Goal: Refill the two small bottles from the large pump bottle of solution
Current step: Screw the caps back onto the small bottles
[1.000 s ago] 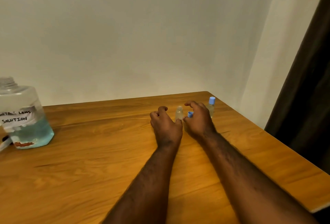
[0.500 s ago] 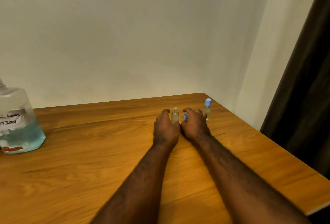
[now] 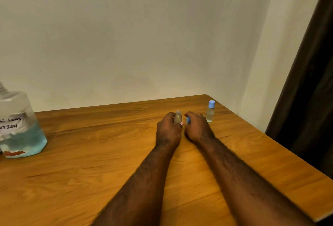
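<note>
My left hand (image 3: 168, 130) grips a small clear bottle (image 3: 178, 116) that stands upright on the wooden table (image 3: 90, 162), its mouth uncapped. Right beside it, my right hand (image 3: 197, 128) pinches the bottle's blue cap (image 3: 188, 119) between its fingertips. A second small bottle (image 3: 210, 113) with a blue cap on stands just right of my right hand, near the table's far right corner. The large bottle of blue solution (image 3: 19, 126) sits at the far left edge of view, with a handwritten label and an open threaded neck; no pump is visible on it.
A pale wall runs behind the table. A dark curtain (image 3: 310, 90) hangs at the right, past the table's right edge (image 3: 288, 155).
The view has drifted right, so the large bottle sits further out of frame. My left hand has closed around the open small bottle; my right hand still holds the cap close by.
</note>
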